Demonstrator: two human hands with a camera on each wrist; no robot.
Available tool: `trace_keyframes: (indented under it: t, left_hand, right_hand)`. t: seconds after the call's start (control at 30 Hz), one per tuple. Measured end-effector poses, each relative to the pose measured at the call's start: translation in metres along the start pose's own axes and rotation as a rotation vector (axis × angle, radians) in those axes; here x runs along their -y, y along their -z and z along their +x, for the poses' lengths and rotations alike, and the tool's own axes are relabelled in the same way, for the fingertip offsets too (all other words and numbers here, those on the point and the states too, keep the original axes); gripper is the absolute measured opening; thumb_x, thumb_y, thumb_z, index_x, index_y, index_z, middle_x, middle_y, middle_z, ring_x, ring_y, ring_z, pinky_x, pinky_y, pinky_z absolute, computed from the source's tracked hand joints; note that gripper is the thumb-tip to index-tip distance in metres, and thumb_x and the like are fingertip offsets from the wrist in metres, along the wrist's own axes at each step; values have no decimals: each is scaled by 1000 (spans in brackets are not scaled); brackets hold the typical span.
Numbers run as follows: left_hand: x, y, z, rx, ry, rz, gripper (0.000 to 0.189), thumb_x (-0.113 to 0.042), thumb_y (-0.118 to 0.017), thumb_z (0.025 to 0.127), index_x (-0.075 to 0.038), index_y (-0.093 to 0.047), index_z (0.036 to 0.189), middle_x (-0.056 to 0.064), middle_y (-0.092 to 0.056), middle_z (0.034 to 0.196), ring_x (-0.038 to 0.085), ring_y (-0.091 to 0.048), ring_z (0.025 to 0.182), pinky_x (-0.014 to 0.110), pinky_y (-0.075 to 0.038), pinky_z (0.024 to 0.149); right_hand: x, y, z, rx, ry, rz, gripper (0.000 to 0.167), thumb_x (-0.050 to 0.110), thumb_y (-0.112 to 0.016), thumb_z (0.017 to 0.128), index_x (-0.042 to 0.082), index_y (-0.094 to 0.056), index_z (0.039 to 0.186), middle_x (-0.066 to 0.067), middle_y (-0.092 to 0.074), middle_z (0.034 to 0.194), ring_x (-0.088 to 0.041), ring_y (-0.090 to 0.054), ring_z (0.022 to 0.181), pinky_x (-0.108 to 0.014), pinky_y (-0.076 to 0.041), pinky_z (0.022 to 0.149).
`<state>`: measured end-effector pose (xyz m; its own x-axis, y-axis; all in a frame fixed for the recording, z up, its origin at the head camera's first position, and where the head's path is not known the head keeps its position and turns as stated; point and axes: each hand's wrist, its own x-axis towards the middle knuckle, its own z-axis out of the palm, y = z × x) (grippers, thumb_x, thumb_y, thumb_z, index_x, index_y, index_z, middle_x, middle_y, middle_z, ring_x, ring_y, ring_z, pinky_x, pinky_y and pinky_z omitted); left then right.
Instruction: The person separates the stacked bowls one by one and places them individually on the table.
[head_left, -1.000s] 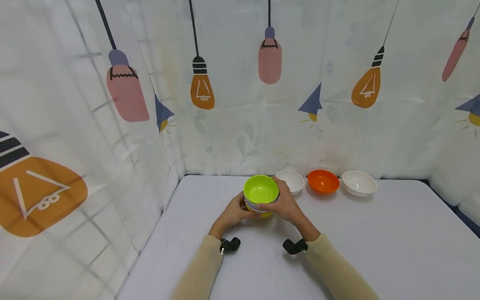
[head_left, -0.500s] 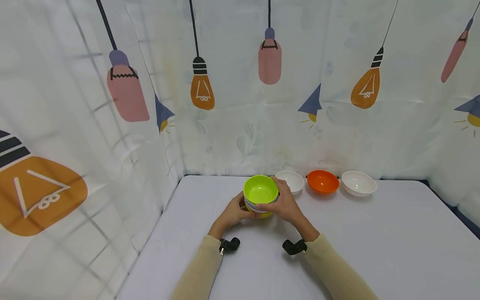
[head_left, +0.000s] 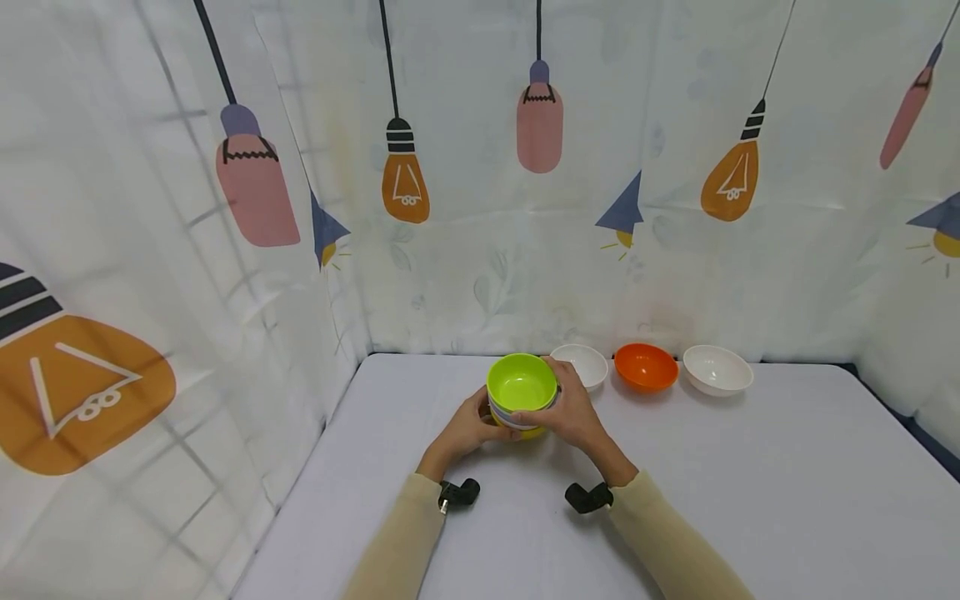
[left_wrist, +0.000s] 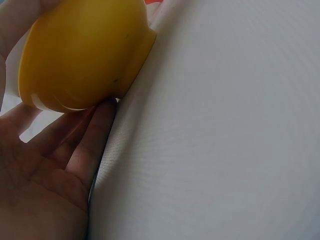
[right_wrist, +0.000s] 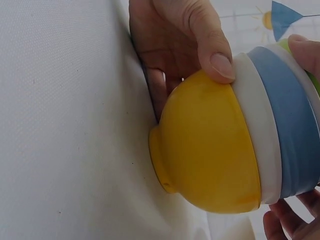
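A stack of nested bowls stands upright on the white cloth between both hands. On top is a lime green bowl; below it the right wrist view shows a blue bowl between white ones, and a yellow bowl at the bottom. The yellow bowl's foot appears to touch the cloth. My left hand holds the stack low on its left side, thumb by the yellow rim and fingers around the yellow bowl. From the right, my right hand grips the upper bowls, thumb in front; its far fingers are partly hidden.
Behind and right of the stack, a white bowl, an orange bowl and another white bowl stand in a row near the table's back edge. A patterned curtain hangs behind the white-covered table.
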<state>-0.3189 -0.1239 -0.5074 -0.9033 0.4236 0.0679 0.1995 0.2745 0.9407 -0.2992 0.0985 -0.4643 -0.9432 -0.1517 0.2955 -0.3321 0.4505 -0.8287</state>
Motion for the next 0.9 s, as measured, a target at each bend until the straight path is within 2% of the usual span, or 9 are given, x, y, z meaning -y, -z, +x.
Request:
trace_keyframes:
  t: [0.47,0.9]
  left_hand:
    - [-1,0,-1,-5,10,0,86,-24,-92,76,-26,-46,149,-1,-56,144,25,-56,130,50,-44,115]
    - [0,1,0,-1,-3,-16,86,-23,-92,76,-27,-47,149,-2,-57,143,23,-56,129,49,-43,114]
  right_hand:
    - [-2,-1,0,-13,-13,2,92,39,-95,70,17,-50,147,-8,-52,139,-28,-51,127,-52,-49,109]
    - [0,0,0,-20,-23,12,95,41,-94,70,20,-47,150,-7,-51,141,-28,-51,129,-53,-47,111]
